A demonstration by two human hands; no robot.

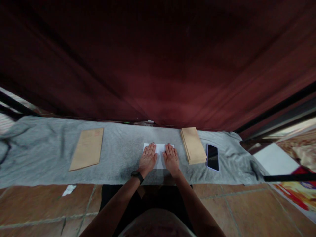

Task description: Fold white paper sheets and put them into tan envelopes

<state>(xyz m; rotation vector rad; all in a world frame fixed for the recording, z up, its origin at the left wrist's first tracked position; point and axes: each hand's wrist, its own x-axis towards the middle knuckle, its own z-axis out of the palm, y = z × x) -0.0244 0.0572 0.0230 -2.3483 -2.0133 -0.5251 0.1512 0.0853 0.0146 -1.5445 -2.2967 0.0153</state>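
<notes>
Paper [160, 159] lies on a cloth-covered surface [123, 141] beneath a person's left hand [148, 158] and right hand [171, 159], each grip spread flat, between a brown envelope [87, 148] and an envelope stack [194, 144].

White paper [160, 155]: one piece, plain on visible face, straight-edged. Lies flat on grey cloth [120, 141], far edge running left to right, near edge set back from cloth's front border. Middle strip and both far corners exposed; left and right portions largely covered. Single or folded: cannot tell.
</notes>
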